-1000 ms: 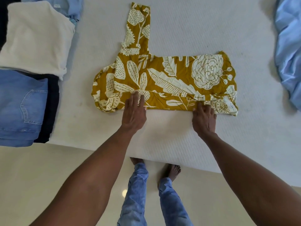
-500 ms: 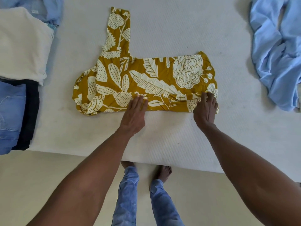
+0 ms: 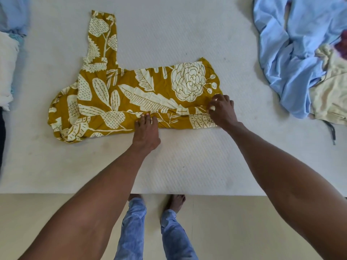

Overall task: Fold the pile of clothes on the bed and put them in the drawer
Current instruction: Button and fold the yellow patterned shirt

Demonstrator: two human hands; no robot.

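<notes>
Mustard floral garment [image 3: 142, 94] lies on bed [image 3: 187, 166]; left hand [image 3: 146, 134] presses it flat-fingered; right hand [image 3: 222, 111] pinches its edge.

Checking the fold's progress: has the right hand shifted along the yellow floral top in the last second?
Yes. The right hand has moved from the yellow floral top's near hem up its right edge, toward the big flower print.

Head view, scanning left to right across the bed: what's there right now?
White folded garment → mustard floral top, left hand pressing its near edge → right hand pinching its right end → crumpled light blue garment → cream garment.
</notes>
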